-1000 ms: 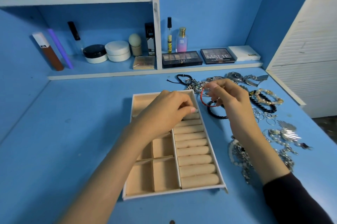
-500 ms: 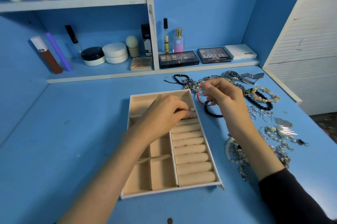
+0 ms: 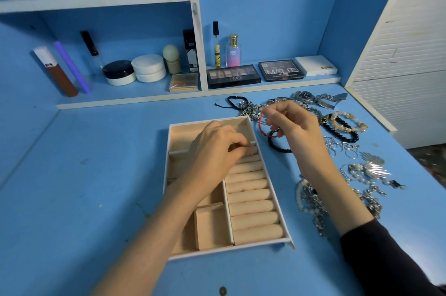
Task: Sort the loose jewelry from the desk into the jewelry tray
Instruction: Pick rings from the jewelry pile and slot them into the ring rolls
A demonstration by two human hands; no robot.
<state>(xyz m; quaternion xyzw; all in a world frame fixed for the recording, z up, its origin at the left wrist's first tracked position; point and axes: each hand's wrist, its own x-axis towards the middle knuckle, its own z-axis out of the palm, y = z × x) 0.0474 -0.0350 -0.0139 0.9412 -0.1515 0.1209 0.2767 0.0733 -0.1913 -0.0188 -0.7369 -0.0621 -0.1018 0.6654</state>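
A beige jewelry tray with open compartments and a column of ring rolls lies on the blue desk. My left hand rests over the tray's upper part, fingers pinched at the topmost ring roll; whether it holds anything is hidden. My right hand hovers just right of the tray's top corner, pinching a thin red cord bracelet. A black bead bracelet lies below it. Loose jewelry spreads to the right: a silver watch, bead bracelets, hoop rings, silver chains.
A low shelf behind the desk holds makeup palettes, cream jars, a perfume bottle and tubes. A white slatted panel stands at the right. Bare blue desk lies left of the tray.
My right hand with the red bracelet has shifted slightly left toward the tray's corner. My left hand's fingers have settled lower onto the top ring roll.
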